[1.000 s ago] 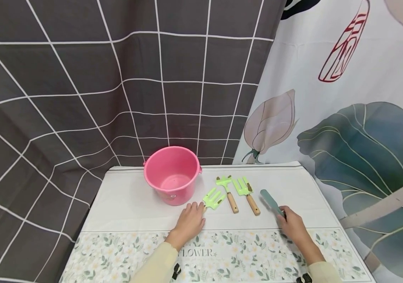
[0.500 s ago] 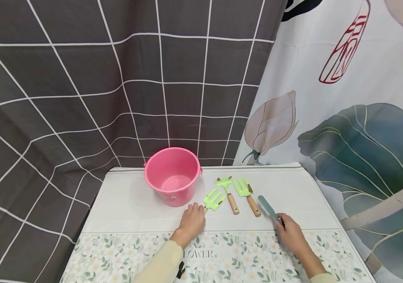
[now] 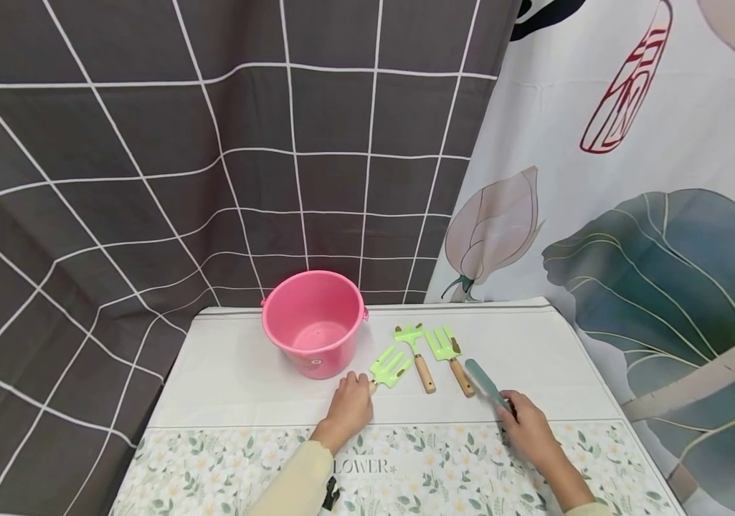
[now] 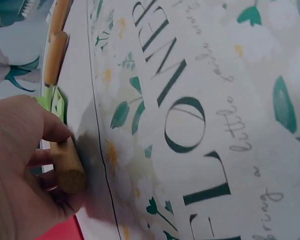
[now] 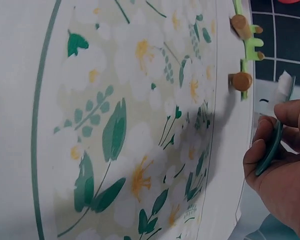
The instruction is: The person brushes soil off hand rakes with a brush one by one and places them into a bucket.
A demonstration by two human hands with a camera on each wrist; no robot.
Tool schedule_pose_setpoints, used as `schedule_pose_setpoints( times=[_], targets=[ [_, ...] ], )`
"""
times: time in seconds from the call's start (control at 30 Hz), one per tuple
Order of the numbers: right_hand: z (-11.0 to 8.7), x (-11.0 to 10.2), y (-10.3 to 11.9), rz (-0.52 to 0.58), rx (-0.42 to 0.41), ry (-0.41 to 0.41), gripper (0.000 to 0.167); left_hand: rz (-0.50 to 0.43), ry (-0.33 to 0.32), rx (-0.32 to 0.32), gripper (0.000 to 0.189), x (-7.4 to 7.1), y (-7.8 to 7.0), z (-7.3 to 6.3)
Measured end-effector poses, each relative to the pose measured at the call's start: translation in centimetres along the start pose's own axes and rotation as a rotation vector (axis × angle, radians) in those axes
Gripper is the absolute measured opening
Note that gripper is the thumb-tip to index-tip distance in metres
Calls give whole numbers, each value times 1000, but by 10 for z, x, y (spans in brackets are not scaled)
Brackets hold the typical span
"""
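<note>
My left hand grips the wooden handle of a small light-green garden fork, which lies beside the bucket with its tines pointing away from me. In my right hand is a teal brush, tilted up to the left. White bristles show at its far end in the right wrist view. Between the hands lie a green hand rake and another green garden fork, both with wooden handles and brown marks on their tines.
A pink bucket stands near the table's back edge, left of the tools, and nothing shows inside it. The white table cover has a floral front band with lettering. Behind hang a dark grid curtain and a flower-print cloth.
My right hand has come slightly nearer to me and to the left with the brush, whose far end is now close to the right fork's handle. My left hand has hardly moved.
</note>
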State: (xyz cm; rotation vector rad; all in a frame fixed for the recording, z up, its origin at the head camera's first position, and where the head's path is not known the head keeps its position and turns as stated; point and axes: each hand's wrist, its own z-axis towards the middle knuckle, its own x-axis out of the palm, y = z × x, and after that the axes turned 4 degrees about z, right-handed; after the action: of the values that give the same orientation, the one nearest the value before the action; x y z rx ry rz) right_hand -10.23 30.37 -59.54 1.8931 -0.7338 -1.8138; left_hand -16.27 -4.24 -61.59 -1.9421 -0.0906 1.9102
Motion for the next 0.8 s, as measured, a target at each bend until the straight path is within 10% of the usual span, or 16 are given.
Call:
schedule_pose_setpoints(
  times=[0.8],
  targets=[
    [7,3,23,-2,-79,-67,34,-488,190,-202,14,-17,-3,-1]
  ],
)
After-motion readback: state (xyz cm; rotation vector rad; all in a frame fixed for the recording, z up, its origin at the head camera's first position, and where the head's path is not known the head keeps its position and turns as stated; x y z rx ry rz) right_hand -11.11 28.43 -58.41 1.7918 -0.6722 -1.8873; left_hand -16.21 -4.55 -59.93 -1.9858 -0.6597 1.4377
